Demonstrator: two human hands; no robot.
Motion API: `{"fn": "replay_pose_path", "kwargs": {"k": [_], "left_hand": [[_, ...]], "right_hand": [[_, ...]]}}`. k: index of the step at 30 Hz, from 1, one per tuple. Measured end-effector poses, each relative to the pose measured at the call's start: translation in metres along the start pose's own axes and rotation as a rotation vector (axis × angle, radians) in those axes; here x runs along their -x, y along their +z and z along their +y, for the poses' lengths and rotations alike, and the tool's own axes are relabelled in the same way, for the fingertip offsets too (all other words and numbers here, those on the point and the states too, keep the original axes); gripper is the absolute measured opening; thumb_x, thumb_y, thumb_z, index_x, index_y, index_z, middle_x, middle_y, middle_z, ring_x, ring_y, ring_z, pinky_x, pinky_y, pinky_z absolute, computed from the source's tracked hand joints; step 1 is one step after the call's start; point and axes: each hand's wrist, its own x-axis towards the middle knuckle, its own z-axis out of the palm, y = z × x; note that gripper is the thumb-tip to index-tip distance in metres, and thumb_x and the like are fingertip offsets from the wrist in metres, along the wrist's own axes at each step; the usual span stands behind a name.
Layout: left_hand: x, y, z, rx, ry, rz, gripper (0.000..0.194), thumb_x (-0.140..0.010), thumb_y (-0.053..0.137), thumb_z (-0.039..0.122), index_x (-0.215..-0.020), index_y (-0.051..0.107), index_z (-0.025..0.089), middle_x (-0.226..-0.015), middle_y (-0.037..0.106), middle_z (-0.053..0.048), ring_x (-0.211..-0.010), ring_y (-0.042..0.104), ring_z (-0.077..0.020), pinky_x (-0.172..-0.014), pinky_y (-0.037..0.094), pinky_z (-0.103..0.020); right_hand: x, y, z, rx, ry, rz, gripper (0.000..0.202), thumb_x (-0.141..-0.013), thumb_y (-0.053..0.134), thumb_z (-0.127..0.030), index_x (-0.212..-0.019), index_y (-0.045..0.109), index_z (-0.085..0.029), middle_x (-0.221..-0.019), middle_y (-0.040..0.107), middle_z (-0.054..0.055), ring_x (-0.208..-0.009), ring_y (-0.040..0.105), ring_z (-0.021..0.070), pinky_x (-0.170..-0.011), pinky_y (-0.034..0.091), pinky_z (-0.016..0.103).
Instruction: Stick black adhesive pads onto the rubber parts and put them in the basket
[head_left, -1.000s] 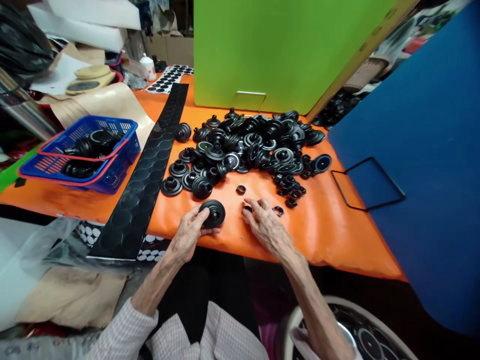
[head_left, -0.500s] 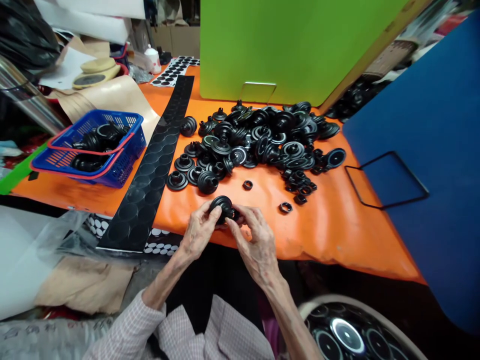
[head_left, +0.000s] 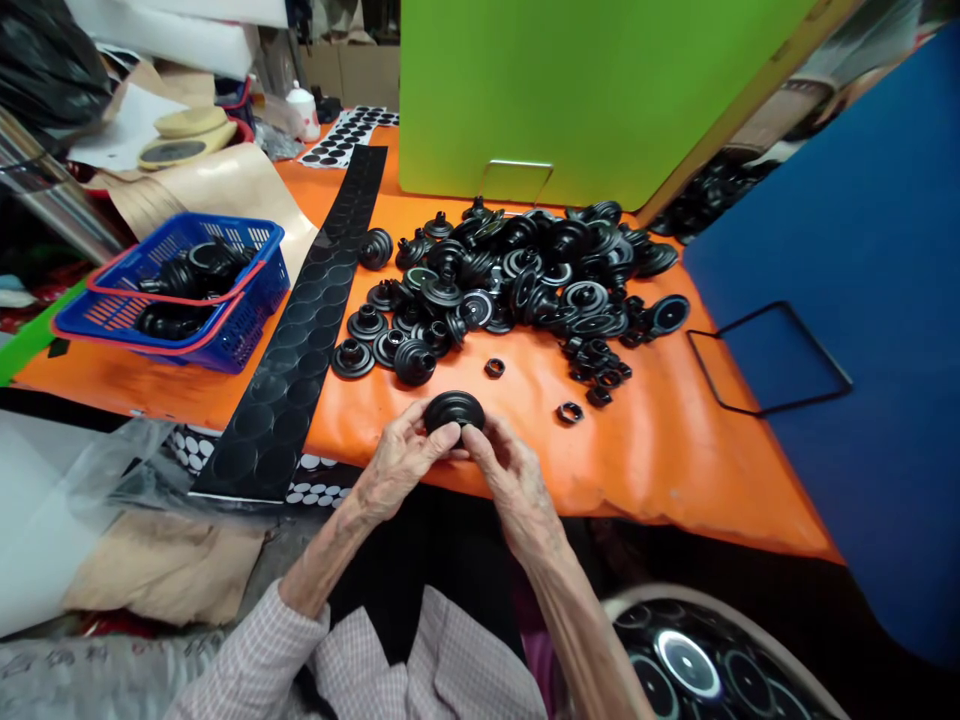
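Between my two hands, above the front edge of the orange table, is a black round ridged plastic part [head_left: 454,408]. My left hand [head_left: 401,455] grips its left side, thumb on the near face. From the right, my right hand [head_left: 512,470] closes on the same part, its thumb beside the left one. Its stem is mostly hidden by the thumbs. Beyond it lies a loose black ring nut [head_left: 494,368], and another nut [head_left: 570,413] sits to the right. A heap of similar black round parts [head_left: 442,290] spreads behind my hands.
On the left stands a blue basket [head_left: 259,290] with red handles, holding black parts. Beside it runs a long black sheet of round stickers [head_left: 300,330]. A green board [head_left: 540,90] and a blue board [head_left: 817,400] border the table [head_left: 645,470]. A bucket [head_left: 622,600] of discs is lower right.
The black part has been turned so its broad ridged disc faces up and away. My right fingers have moved from its side stem to gripping its right edge.
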Motion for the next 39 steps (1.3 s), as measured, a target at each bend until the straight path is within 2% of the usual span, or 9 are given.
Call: {"fn": "replay_pose_path", "kwargs": {"k": [5,9,15,21,25,30,34,37,39], "left_hand": [[0.004,0.003,-0.005,-0.094,0.043,0.013,0.039,-0.081,0.066,0.037,-0.111,0.060,0.014,-0.110,0.068,-0.011,-0.095,0.068,-0.0223,-0.083,0.057,-0.032],[-0.010,0.001,-0.003,-0.108,-0.003,0.004,0.040,-0.081,0.065,0.042,-0.110,0.060,0.015,-0.111,0.068,-0.010,-0.091,0.068,-0.0207,-0.077,0.058,-0.031],[-0.056,0.000,0.002,-0.473,0.219,0.219,0.045,-0.078,0.066,0.046,-0.112,0.056,0.017,-0.097,0.070,-0.009,-0.087,0.068,-0.0220,-0.075,0.056,-0.035],[-0.056,0.007,0.000,-1.200,0.347,0.450,0.053,-0.088,0.054,0.042,-0.135,0.049,0.019,-0.107,0.068,-0.015,-0.100,0.064,-0.0309,-0.082,0.049,-0.042],[-0.050,0.001,-0.001,-1.334,0.312,0.505,0.057,-0.088,0.053,0.048,-0.138,0.047,0.023,-0.106,0.066,-0.013,-0.089,0.066,-0.0287,-0.074,0.050,-0.038],[-0.042,-0.008,0.002,-1.254,0.427,0.532,0.058,-0.086,0.056,0.050,-0.134,0.047,0.020,-0.108,0.064,-0.012,-0.090,0.065,-0.0253,-0.069,0.050,-0.033],[-0.027,-0.001,0.001,-1.138,0.615,0.462,0.028,-0.089,0.053,0.038,-0.107,0.060,0.018,-0.094,0.062,-0.007,-0.074,0.063,-0.0164,-0.065,0.051,-0.028],[-0.018,0.008,-0.012,-1.088,0.763,0.223,0.040,-0.087,0.054,0.022,-0.127,0.048,0.019,-0.119,0.055,-0.012,-0.108,0.059,-0.0213,-0.089,0.051,-0.034],[-0.016,0.011,-0.026,-1.018,0.803,0.174,0.051,-0.086,0.053,0.017,-0.135,0.038,0.020,-0.133,0.046,-0.016,-0.127,0.048,-0.0248,-0.101,0.045,-0.040]], "right_hand": [[0.004,0.004,0.009,0.039,-0.009,0.124,0.038,-0.083,0.056,-0.056,-0.099,0.060,-0.021,-0.091,0.067,0.004,-0.082,0.062,0.0192,-0.073,0.053,0.031],[-0.011,-0.012,0.005,0.154,-0.024,0.009,0.037,-0.086,0.050,-0.056,-0.098,0.061,-0.022,-0.089,0.067,0.004,-0.082,0.064,0.0197,-0.074,0.053,0.032],[-0.101,-0.039,-0.012,0.541,-0.259,0.201,0.027,-0.088,0.041,-0.039,-0.088,0.062,-0.022,-0.083,0.069,0.007,-0.079,0.065,0.0230,-0.076,0.051,0.039],[-0.177,-0.018,0.000,0.595,-0.279,0.386,0.024,-0.084,0.043,-0.032,-0.098,0.058,-0.019,-0.091,0.067,0.013,-0.091,0.062,0.0293,-0.082,0.048,0.046],[-0.190,-0.005,0.004,0.616,-0.256,0.426,0.016,-0.083,0.046,-0.032,-0.089,0.056,-0.021,-0.072,0.062,0.007,-0.076,0.061,0.0265,-0.071,0.050,0.041],[-0.169,-0.022,-0.020,0.695,-0.333,0.446,0.011,-0.084,0.044,-0.026,-0.082,0.054,-0.021,-0.091,0.060,0.012,-0.086,0.058,0.0261,-0.079,0.046,0.041],[-0.112,-0.037,-0.031,0.763,-0.496,0.483,0.013,-0.089,0.044,-0.027,-0.084,0.053,-0.021,-0.092,0.057,0.010,-0.082,0.055,0.0225,-0.075,0.046,0.036],[-0.058,-0.025,-0.020,0.729,-0.649,0.449,0.015,-0.092,0.044,-0.028,-0.085,0.055,-0.021,-0.079,0.056,0.005,-0.070,0.054,0.0184,-0.065,0.046,0.032],[-0.031,-0.008,-0.008,0.645,-0.651,0.411,0.012,-0.092,0.046,-0.025,-0.088,0.056,-0.019,-0.076,0.056,0.003,-0.068,0.056,0.0174,-0.061,0.048,0.031]]}}
